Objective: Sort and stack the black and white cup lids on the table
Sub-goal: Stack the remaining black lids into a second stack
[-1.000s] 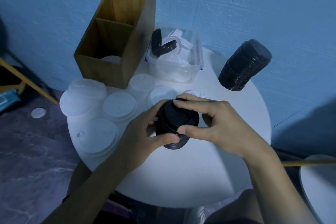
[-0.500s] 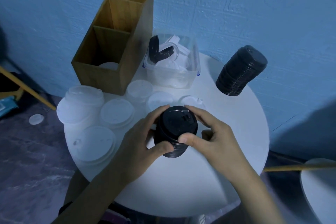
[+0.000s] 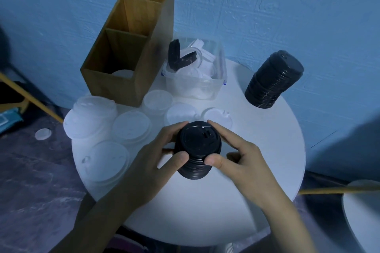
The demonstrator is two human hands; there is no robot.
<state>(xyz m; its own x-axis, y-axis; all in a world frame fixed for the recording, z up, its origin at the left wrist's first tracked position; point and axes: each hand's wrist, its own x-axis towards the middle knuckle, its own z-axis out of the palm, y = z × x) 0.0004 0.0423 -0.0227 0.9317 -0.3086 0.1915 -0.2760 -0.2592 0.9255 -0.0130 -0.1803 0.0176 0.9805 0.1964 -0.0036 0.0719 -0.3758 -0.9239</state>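
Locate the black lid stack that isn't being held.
Head view: the free black lid stack stands on the far right of the table, near the blue wall, right of the clear plastic tub.

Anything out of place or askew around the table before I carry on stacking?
Yes: one small white round lid lies on the dark floor, left of the round white table. Two black lids stand on edge among white pieces in the clear plastic tub, unsorted.
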